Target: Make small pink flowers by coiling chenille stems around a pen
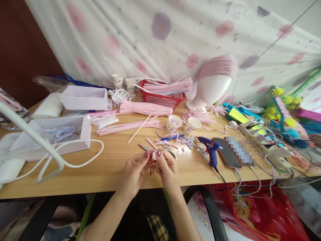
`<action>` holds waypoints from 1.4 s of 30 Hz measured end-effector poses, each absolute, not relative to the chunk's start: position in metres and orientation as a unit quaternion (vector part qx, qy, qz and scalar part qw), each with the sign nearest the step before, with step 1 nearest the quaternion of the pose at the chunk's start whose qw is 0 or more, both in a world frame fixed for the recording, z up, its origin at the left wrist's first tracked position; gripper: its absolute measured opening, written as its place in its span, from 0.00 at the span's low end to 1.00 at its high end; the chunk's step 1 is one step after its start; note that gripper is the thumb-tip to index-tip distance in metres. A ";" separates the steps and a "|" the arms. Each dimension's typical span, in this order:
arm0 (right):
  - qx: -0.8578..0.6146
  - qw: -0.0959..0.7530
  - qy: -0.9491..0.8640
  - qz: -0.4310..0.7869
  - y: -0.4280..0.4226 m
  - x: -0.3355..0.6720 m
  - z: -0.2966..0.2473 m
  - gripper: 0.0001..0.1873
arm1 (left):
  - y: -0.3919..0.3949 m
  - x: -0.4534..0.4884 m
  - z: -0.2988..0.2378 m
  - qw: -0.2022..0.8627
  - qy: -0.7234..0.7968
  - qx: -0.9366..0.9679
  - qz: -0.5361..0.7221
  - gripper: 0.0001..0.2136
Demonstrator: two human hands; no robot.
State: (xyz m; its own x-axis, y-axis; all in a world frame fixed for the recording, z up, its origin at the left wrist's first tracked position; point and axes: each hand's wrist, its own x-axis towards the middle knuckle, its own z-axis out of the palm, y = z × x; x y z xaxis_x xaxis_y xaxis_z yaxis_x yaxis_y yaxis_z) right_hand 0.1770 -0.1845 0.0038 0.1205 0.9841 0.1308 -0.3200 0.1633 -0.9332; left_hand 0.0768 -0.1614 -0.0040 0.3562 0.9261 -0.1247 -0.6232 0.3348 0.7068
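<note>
My left hand (136,172) and my right hand (165,167) meet over the table's front edge, thumbs and fingertips closed on one small pale pink piece (154,155). Its exact kind is too small to make out. Just behind my fingers lie scissors (144,147), partly hidden by my hands. Cut pink and lilac pipe cleaner pieces (167,144) are scattered beyond, around a blue pen (172,137). Two paper cups (174,124) stand behind these. A blue hot glue gun (212,149) rests to the right of my hands.
Pink pipe cleaner bundles (145,108), a wooden stick (139,129) and a red basket (163,97) lie farther back. A foam head (213,87) stands behind the cups. White boxes (85,134) and a looping white cable (100,155) are left; a phone (227,154) and power strips (273,155) right.
</note>
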 end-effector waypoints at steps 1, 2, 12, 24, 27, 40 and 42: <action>-0.401 0.633 -0.424 0.509 -0.184 0.177 0.003 0.15 | -0.162 0.076 -0.002 0.773 0.275 0.281 0.497 0.11; -0.406 0.628 -0.426 0.509 -0.184 0.177 0.002 0.15 | -0.162 0.076 -0.001 0.772 0.287 0.277 0.495 0.10; -0.541 0.623 -0.471 0.313 -0.186 0.192 0.000 0.28 | -0.163 0.075 0.006 0.697 0.393 0.287 0.526 0.09; -0.650 0.514 -0.557 0.041 -0.160 0.236 0.047 0.17 | -0.154 0.062 0.003 0.544 0.466 0.526 0.459 0.13; -0.693 0.451 -0.561 -0.034 -0.129 0.270 0.076 0.18 | -0.141 0.049 0.000 0.482 0.482 0.578 0.448 0.13; -0.744 0.495 -0.449 0.010 -0.143 0.282 0.024 0.28 | -0.088 0.020 0.008 0.224 0.567 0.744 0.272 0.11; -0.741 0.514 -0.432 0.017 -0.155 0.280 0.015 0.29 | -0.080 0.018 0.005 0.192 0.614 0.732 0.227 0.09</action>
State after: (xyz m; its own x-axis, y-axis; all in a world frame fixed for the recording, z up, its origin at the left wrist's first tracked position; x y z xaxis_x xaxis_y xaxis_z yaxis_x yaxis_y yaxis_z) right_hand 0.2798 -0.1554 0.0153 0.6267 0.6577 0.4180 0.6224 -0.0998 -0.7763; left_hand 0.0184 -0.0802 0.0052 0.1441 0.9849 0.0962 0.8104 -0.1733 0.5596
